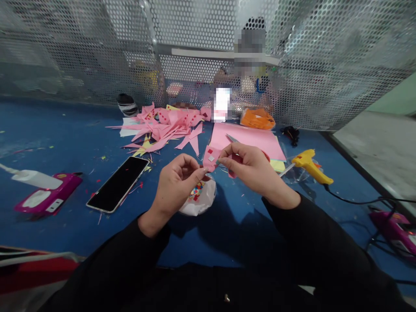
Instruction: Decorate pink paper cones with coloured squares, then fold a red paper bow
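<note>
A small piece of pink paper (208, 152) is held up between my hands at the middle of the view. It bears a dark red square and a whitish square. My left hand (177, 184) pinches its lower edge between thumb and fingers. At its right side, the closed thumb and forefinger of my right hand (250, 169) touch the paper; whether they also hold a tiny square is too small to tell. Under my left hand stands a white, paper-lined dish (204, 201) of small red, yellow and blue squares, partly hidden. Scissors (231, 138) lie behind my right hand, mostly covered.
Pink paper cutouts (172, 125) are heaped at the back, beside pink sheets (250, 136) and an orange packet (258, 118). A phone (118, 184) and purple power strip (48, 195) lie left. A yellow glue gun (312, 166) with its cord lies right. A perforated metal screen (201, 30) stands behind.
</note>
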A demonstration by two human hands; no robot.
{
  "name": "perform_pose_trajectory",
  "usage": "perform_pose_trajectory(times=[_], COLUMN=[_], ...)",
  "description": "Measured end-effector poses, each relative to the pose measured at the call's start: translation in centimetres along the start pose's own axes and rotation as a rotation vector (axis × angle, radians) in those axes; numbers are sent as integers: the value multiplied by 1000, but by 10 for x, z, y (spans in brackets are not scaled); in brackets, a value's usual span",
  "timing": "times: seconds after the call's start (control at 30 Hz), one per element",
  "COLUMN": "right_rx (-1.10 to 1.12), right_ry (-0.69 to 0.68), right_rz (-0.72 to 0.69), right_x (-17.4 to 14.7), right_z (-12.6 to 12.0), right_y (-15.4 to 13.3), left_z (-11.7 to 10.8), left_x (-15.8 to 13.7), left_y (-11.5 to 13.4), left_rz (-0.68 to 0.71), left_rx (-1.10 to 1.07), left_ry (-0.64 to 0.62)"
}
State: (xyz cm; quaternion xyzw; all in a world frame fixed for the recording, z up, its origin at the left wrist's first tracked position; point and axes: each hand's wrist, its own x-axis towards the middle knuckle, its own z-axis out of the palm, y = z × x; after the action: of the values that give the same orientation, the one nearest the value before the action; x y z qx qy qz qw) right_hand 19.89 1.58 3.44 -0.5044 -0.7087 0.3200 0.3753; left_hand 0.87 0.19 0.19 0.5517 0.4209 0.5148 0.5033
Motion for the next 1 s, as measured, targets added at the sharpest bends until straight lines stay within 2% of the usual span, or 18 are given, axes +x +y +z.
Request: perform_pose_trajectory(times=[0.1,0.23,0.5,1.0], right_rx=[-54,-93,-190,-261], right_ry=[28,38,170,243], right_rz=[-27,-86,-313,-375], right_x=[-1,-3,-7,-9], right_z=[2,6,14,25], right_y=[-3,-3,4,6], left_z=[0,-1,-1,0], left_x=[2,3,3,2], left_y=[0,-1,-2,0], left_rz=[-80,-138,-110,-70], left_rx=[-65,-24,-63,-65], left_ry=[-44,-109,-84,-98])
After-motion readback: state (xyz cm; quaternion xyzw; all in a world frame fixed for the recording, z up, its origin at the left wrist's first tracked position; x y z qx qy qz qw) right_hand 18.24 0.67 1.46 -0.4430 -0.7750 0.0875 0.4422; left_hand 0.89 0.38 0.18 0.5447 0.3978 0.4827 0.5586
